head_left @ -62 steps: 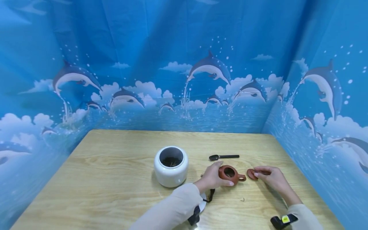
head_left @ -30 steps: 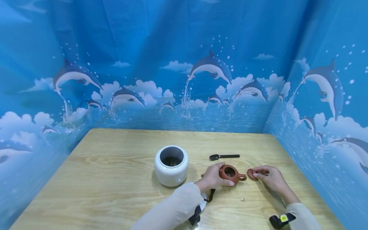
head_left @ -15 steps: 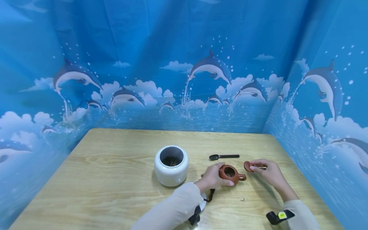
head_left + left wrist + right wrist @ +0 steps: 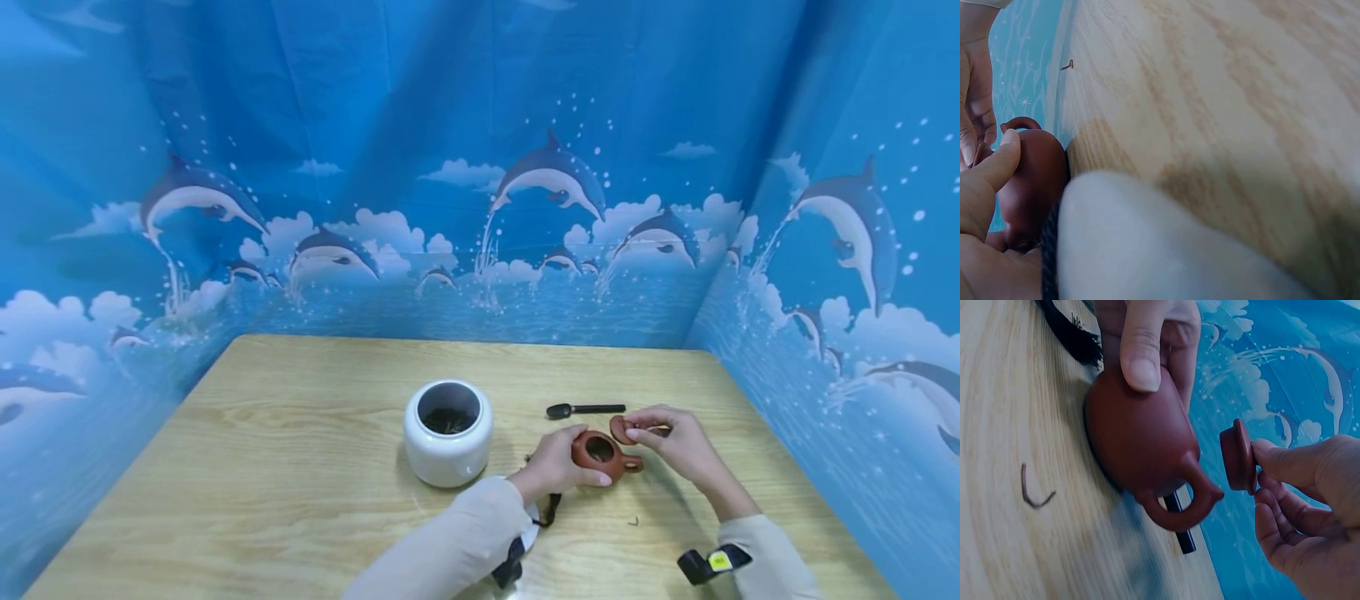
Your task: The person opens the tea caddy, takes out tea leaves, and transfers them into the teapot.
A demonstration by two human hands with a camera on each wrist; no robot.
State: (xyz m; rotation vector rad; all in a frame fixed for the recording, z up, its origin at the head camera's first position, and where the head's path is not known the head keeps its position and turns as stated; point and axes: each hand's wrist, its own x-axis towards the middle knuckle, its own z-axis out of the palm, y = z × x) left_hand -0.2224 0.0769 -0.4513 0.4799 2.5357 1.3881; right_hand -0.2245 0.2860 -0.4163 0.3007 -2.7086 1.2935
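A reddish-brown clay teapot (image 4: 612, 468) stands on the table without its lid on, with dark matter visible inside. My left hand (image 4: 558, 462) grips its body from the left, thumb in front and fingers behind. In the right wrist view the teapot (image 4: 1138, 434) shows its loop handle pointing toward the right hand. My right hand (image 4: 675, 437) pinches the small round teapot lid (image 4: 621, 430) by its knob, just behind and right of the opening. The right wrist view shows the lid (image 4: 1235, 456) tilted and apart from the pot. The knob itself is mostly covered by fingers.
A white jar (image 4: 447, 446) holding dark tea leaves stands left of the teapot. A black scoop (image 4: 585, 410) lies behind it. A curled leaf bit (image 4: 1034, 490) lies on the table in front. A white disc (image 4: 529, 533) with a black tassel (image 4: 552, 507) is partly under the left forearm.
My right hand has lifted the lid off the table and carried it left, to the teapot's opening. The left hand and teapot have stayed in place.
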